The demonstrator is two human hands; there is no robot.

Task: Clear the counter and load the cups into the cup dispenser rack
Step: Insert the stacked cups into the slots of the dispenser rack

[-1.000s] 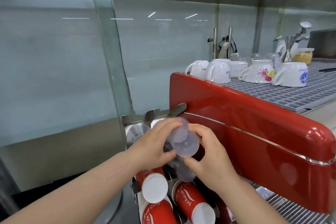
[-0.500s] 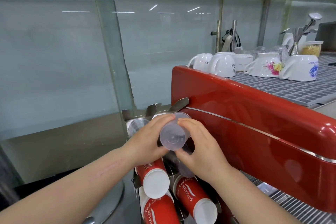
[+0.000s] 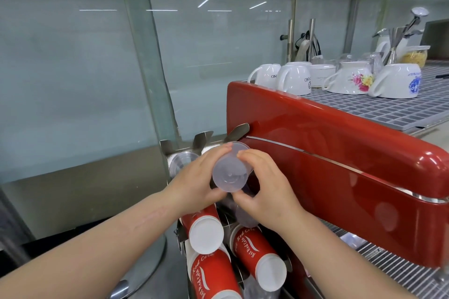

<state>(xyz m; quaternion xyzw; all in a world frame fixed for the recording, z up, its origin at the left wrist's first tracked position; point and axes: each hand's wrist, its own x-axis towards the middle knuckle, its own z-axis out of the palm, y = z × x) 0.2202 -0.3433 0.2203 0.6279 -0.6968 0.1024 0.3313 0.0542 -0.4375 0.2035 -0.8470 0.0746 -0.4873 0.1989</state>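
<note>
We see both hands closed round one clear plastic cup [image 3: 230, 172], held on its side with its base turned toward the camera and its rim pointing into the cup dispenser rack [image 3: 194, 139]. The left hand [image 3: 198, 181] curls round the cup's left side, fingertips over the top near the rim and thumb underneath. The right hand [image 3: 263, 188] pinches it from the right — fingers on the upper edge, thumb at the lower edge of the base. The cup sits at the rack's upper right opening, just beside the left end of the red espresso machine [image 3: 340, 160]; how far it has gone into the opening we cannot tell, since the hands cover that part.

In the rack's upper left opening lies another clear cup [image 3: 181, 161], base outward. Lower down, three stacks of red paper cups [image 3: 206, 230] poke out on their sides with white bases toward us, printed with white lettering; one is directly below the left hand, one at the rack's lower right, one at its bottom edge. Metal tabs stand up along the rack's top edge.

On the grey grid atop the machine, white ceramic cups [image 3: 295, 79] stand upside down near its back left corner — one with a flower print, one with a blue mark. A glass panel [image 3: 73, 68] rises left of the rack.
</note>
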